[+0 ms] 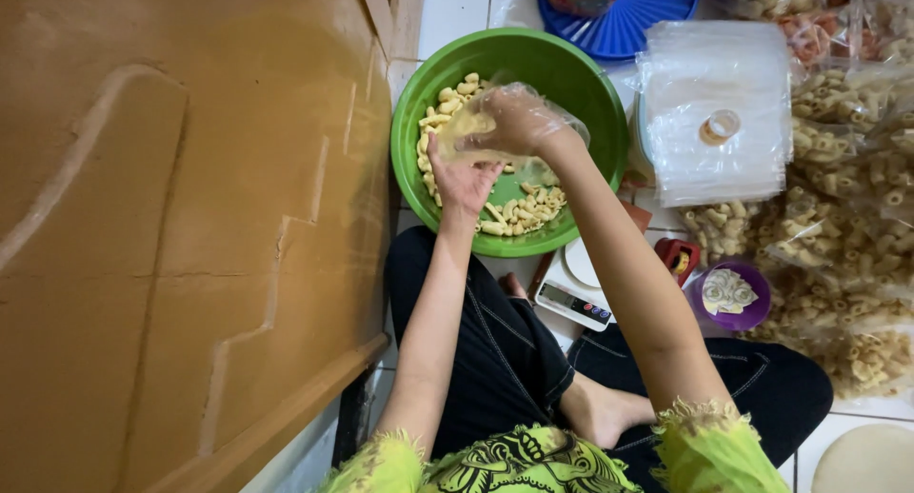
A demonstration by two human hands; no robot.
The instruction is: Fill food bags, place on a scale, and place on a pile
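A green plastic bowl (598,93) stands on the tiled floor in front of my crossed legs, holding pale yellow macaroni-shaped snacks (522,212). Over the bowl, my right hand (519,122) is wrapped in a clear plastic bag (476,131) that has some snacks inside it. My left hand (464,181) reaches up from below, fingers on the bag's lower edge, just above the snacks.
A brown wooden panel (190,236) fills the left side. Right of the bowl lies a stack of clear bags (714,160) with a tape roll (721,127) on top. Filled snack bags (838,226), a purple cup (752,307), a small scale (574,301) and a blue lid (647,12) are nearby.
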